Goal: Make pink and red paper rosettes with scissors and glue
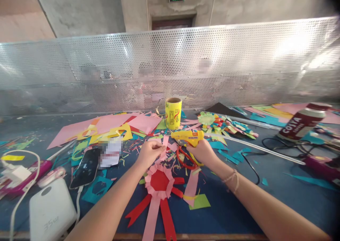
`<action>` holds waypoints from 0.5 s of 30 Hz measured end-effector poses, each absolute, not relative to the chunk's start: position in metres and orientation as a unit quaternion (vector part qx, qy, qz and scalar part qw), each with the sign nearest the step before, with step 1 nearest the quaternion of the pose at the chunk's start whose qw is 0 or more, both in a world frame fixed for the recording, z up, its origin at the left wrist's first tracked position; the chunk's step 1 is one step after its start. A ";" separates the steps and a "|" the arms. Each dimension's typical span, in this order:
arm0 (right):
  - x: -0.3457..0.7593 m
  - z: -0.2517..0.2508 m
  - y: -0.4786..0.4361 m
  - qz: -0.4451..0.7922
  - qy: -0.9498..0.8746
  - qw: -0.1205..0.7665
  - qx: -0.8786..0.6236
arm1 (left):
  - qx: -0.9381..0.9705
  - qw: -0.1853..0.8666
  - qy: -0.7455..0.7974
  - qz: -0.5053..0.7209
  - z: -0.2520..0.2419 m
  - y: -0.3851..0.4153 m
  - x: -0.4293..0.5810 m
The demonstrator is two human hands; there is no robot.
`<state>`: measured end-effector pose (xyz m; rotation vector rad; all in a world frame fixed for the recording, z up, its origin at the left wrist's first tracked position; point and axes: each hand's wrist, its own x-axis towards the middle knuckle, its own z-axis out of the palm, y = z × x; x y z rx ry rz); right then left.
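My left hand pinches a pink paper strip between thumb and fingertips. In my right hand is a yellow glue gun, its nozzle pointing left towards the strip. A clear glue stick runs to the right from behind the gun. Below my hands lies a paper rosette with a pleated pink rim, a red centre and red and pink ribbon tails. Red-handled scissors lie just under my right hand, partly hidden by it.
A yellow tape roll stands upright ahead. Around it are paper scraps and pink sheets. At left lie a phone and a white power bank. A coffee bottle leans at right near black cables. A perforated metal screen closes the back.
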<state>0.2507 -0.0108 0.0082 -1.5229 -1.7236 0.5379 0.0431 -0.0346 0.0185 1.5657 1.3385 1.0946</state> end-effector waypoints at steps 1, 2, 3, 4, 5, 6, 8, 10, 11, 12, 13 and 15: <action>0.251 0.008 -0.011 0.209 -0.678 0.383 -0.592 | 0.616 0.393 0.527 0.433 0.018 -0.035 0.043; 0.251 0.008 -0.011 0.209 -0.680 0.386 -0.588 | 0.616 0.392 0.527 0.435 0.018 -0.035 0.043; 0.251 0.007 -0.011 0.209 -0.681 0.389 -0.584 | 0.616 0.391 0.526 0.437 0.018 -0.035 0.043; 0.251 0.007 -0.011 0.209 -0.683 0.390 -0.581 | 0.616 0.391 0.526 0.437 0.018 -0.035 0.043; 0.251 0.008 -0.011 0.209 -0.684 0.392 -0.579 | 0.616 0.391 0.526 0.437 0.018 -0.035 0.043; 0.251 0.008 -0.011 0.209 -0.683 0.392 -0.580 | 0.616 0.392 0.527 0.436 0.018 -0.035 0.043; 0.251 0.009 -0.011 0.206 -0.680 0.391 -0.585 | 0.616 0.391 0.527 0.435 0.018 -0.035 0.042; 0.251 0.011 -0.011 0.204 -0.676 0.385 -0.593 | 0.617 0.389 0.527 0.436 0.019 -0.035 0.042; 0.251 0.012 -0.011 0.204 -0.674 0.381 -0.599 | 0.617 0.389 0.527 0.436 0.019 -0.035 0.041; 0.252 0.012 -0.011 0.204 -0.672 0.377 -0.604 | 0.617 0.390 0.527 0.437 0.019 -0.035 0.041; 0.252 0.013 -0.011 0.202 -0.671 0.373 -0.608 | 0.616 0.390 0.526 0.437 0.019 -0.035 0.041; 0.252 0.013 -0.011 0.194 -0.671 0.364 -0.616 | 0.617 0.388 0.525 0.440 0.019 -0.035 0.041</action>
